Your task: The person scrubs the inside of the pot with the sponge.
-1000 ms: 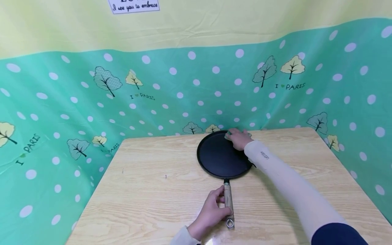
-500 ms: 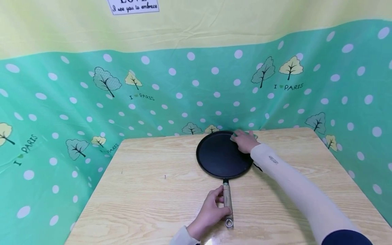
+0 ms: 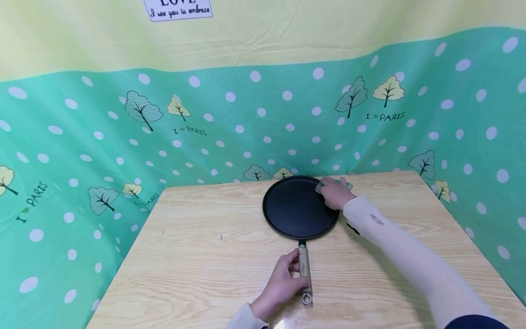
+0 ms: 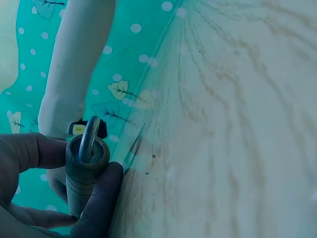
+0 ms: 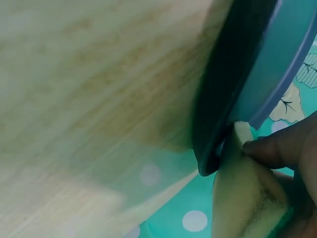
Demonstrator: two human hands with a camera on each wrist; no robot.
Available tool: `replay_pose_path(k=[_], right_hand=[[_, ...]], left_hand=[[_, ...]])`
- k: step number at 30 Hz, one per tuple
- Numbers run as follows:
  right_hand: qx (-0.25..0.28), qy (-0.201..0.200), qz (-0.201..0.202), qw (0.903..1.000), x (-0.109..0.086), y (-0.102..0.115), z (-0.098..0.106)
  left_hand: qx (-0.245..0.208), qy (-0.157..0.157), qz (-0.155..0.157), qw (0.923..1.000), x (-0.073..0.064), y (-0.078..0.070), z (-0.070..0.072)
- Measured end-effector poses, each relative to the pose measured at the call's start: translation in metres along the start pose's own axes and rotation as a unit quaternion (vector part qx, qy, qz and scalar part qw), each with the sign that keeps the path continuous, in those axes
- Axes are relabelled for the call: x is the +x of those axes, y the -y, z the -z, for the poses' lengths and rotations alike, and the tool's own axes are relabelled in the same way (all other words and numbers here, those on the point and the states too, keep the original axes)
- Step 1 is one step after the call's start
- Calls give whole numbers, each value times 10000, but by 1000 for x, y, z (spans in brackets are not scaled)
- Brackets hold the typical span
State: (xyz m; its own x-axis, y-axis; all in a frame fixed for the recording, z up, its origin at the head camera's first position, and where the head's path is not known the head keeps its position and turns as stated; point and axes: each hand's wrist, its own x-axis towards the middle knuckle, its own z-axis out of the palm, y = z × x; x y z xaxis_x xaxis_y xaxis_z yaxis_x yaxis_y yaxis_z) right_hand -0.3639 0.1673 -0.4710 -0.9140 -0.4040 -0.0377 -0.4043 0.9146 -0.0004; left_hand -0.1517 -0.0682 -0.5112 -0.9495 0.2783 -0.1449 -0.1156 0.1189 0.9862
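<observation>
A flat, round black crepe pan lies on the wooden table, its handle toward me. My left hand grips the wooden handle; in the left wrist view, thumb and fingers are round its end, beside the metal hanging ring. At the pan's far right rim, my right hand pinches a sponge, yellowish with a green scouring side. From the right wrist, the sponge's tip shows right at the pan's raised rim, with much of its body beyond the edge. The palm hides part of it.
The wooden table reaches back to a green polka-dot curtain behind the pan. The same cloth closes in the left and right sides. The pan's far rim lies near the table's back edge.
My right hand has moved right with the sponge, from the pan's upper surface out to its far right rim. The left hand keeps its grip on the handle, and the pan stays in place.
</observation>
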Motion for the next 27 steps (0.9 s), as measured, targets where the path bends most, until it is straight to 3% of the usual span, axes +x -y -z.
replay_pose_path(k=[17,27], right_hand=[[-128,-117,35,9998,-30,2,2],[-264,-161,265,9992,-54,6,8]], left_hand=[[-200,7,-4,9998,0,0,-1],[-273,35,44,9996,-1,0,-1]])
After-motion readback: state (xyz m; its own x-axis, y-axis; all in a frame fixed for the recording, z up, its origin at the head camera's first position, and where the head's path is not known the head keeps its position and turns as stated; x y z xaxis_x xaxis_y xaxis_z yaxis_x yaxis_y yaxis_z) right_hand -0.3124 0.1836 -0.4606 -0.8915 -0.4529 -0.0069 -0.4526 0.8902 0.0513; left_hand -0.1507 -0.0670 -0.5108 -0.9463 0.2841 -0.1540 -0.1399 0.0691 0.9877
